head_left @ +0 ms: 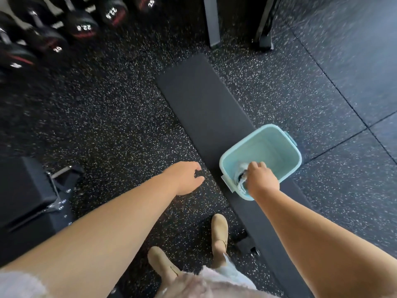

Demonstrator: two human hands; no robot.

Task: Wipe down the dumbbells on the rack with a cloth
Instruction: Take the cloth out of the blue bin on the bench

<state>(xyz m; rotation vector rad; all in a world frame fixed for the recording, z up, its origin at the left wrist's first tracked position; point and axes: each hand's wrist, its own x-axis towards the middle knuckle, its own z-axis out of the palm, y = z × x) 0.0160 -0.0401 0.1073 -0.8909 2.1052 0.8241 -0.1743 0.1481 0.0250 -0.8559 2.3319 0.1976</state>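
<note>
Speckled floor (107, 115): a bench (193, 93) bears a bucket (277, 134); the right hand (261, 181) grips the cloth (241, 167) inside. Left hand (187, 177) loosely curled, empty. Dumbbells (82, 26) well apart.

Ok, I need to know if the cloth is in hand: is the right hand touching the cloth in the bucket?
Touching. The head view shows the right hand inside the pale blue bucket, fingers curled into the bunched cloth.

- One head-worn camera looks forward and steeply down, close over both forearms.
- Beyond the fingertips of the left hand (185, 179), speckled black rubber floor (107, 108) runs to round black dumbbells (82, 27) at the top-left edge.
- Fingers of the right hand (261, 181), curled on a white cloth (241, 179) in a pale blue plastic bucket (279, 145), sit right of centre.
</note>
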